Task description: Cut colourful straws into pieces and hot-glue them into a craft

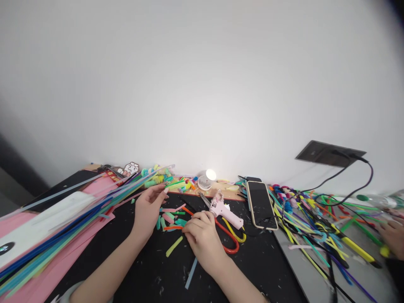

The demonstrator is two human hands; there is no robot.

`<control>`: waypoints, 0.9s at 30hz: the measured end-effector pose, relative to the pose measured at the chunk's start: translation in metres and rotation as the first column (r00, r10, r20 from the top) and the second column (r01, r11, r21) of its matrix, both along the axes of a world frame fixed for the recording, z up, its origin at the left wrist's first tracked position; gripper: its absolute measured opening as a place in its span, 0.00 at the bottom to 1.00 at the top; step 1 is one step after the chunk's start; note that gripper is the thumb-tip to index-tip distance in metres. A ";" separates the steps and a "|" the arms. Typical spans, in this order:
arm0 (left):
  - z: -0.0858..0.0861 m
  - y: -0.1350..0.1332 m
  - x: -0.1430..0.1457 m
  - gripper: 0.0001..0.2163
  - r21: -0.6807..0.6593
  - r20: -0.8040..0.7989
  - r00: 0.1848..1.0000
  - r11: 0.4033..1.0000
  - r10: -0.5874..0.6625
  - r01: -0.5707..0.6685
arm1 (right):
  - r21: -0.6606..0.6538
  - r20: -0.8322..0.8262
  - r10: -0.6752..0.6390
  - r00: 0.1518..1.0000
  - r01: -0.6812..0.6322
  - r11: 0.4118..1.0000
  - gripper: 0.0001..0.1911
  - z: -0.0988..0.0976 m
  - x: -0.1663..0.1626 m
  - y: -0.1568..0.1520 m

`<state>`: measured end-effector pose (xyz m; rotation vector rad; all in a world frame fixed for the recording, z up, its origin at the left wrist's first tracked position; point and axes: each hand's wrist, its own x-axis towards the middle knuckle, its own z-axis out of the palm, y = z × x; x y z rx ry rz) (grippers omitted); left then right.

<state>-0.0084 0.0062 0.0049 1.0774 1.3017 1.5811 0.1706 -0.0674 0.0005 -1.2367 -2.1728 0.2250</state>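
Note:
My left hand (149, 208) is raised over the left part of the black work surface, its thumb and fingertips drawn together in a pinch. Anything between them is too small to tell. Lower and to the right, my right hand (203, 240) is curled downward with fingers bent; what they hold is hidden. An orange fuzzy strip (173, 228) ends at its fingertips. Short pieces of pink and green pipe cleaner (168, 218) lie between the hands. A yellow-green piece (174, 246) and a bluish stick (191, 273) lie nearer me, the stick partly under my right hand.
A pink glue gun (227, 212) and red-and-yellow-handled scissors (232, 244) lie beyond my right hand. A lit lamp (206, 180) stands by the wall. A phone (261, 205) is at right, pliers (353, 246) farther right. Long pipe cleaners (78, 214) lie left. Another person's hand (393, 233) shows at far right.

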 end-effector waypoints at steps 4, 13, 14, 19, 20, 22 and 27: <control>0.001 0.000 0.000 0.21 -0.017 -0.010 0.999 0.999 -0.037 0.037 | 0.063 -0.089 -0.034 0.995 0.039 0.997 0.12 0.003 0.001 -0.001; 0.003 -0.006 0.004 0.22 -0.133 0.063 0.970 0.961 -0.235 0.242 | 0.037 -0.446 -0.179 0.877 0.218 0.975 0.10 0.004 0.021 0.007; 0.004 -0.007 0.005 0.22 -0.159 0.049 0.961 0.948 -0.271 0.276 | 0.001 -0.479 -0.212 0.852 0.242 0.970 0.09 0.004 0.022 0.007; 0.010 -0.013 0.010 0.21 -0.239 0.000 0.918 0.892 -0.396 0.384 | 0.015 -0.536 -0.251 0.806 0.307 0.952 0.09 0.011 0.027 0.008; 0.010 -0.013 0.011 0.21 -0.248 -0.008 0.911 0.884 -0.412 0.397 | 0.034 -0.533 -0.244 0.810 0.308 0.951 0.10 0.013 0.027 0.007; 0.010 -0.014 0.011 0.21 -0.261 -0.021 0.900 0.871 -0.436 0.416 | 0.046 -0.539 -0.235 0.809 0.307 0.950 0.10 0.016 0.027 0.007; 0.009 -0.016 0.013 0.19 -0.273 0.048 0.883 0.844 -0.467 0.461 | -0.067 -0.614 -0.255 0.747 0.273 0.960 0.09 0.015 0.025 0.006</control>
